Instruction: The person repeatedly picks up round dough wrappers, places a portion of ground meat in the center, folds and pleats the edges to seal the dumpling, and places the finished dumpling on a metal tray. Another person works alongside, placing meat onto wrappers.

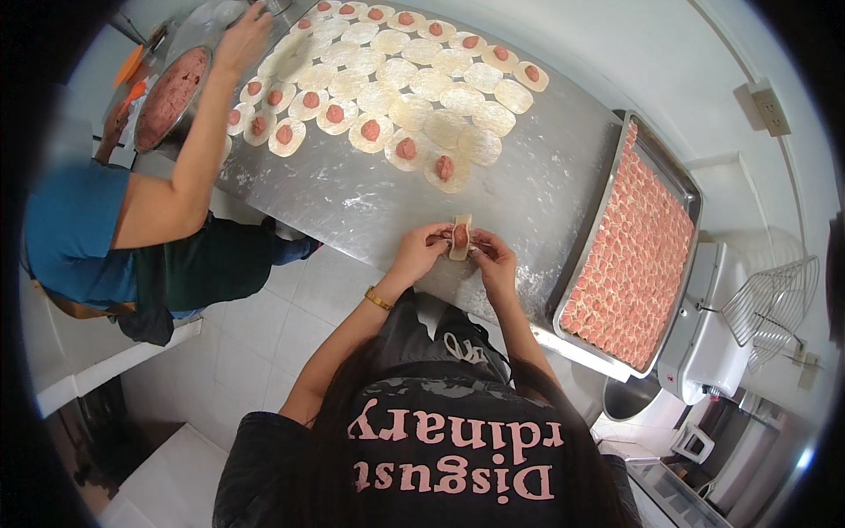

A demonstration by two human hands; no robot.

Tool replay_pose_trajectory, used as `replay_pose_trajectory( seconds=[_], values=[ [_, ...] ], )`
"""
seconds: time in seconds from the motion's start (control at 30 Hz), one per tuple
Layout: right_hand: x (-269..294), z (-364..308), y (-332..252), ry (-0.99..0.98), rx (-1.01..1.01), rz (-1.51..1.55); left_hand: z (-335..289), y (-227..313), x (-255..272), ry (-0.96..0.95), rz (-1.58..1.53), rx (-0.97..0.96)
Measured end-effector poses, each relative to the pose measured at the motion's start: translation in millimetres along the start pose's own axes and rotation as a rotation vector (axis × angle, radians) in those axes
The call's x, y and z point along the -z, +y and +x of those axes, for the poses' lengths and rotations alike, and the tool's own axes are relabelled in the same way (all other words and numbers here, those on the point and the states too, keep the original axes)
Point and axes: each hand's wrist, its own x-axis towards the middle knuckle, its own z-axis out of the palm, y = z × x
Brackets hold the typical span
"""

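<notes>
Between my two hands, near the front edge of the metal table (352, 202), is a dumpling wrapper (461, 222) with a lump of pink meat filling (460, 236) in its middle. Its two sides are folded up around the filling, which still shows. My left hand (423, 251) pinches the left side with thumb and fingers. Over on the right side, my right hand (494, 258) pinches the dough the same way. Beyond them lie rows of round, floured wrappers (431, 84); those along the near and far edges carry lumps of filling (444, 167).
To the right stands a metal tray (572, 264) packed with rows of filled dumplings (629, 255). At the left a co-worker in a blue shirt (75, 211) reaches over the table past a metal bowl of meat filling (176, 97). A white machine (704, 326) and wire rack (775, 299) sit beyond the tray.
</notes>
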Motion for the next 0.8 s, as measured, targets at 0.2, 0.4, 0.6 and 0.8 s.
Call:
replay_pose_trajectory(
  seconds=[0.2, 0.4, 0.6, 0.8],
  values=[
    [2, 4, -8, 0.066, -0.126, 0.181, 0, 11, -9, 0.022, -0.273, 0.078],
    [2, -10, -31, -0.035, -0.033, 0.297, -4, 20, -15, 0.018, -0.415, 0.044],
    [14, -10, -34, 0.075, -0.081, -0.01, -17, 38, -25, 0.056, -0.609, 0.016],
    [29, -11, -33, 0.021, 0.026, -0.342, -10, 26, -23, -0.006, -0.184, -0.039]
  ],
)
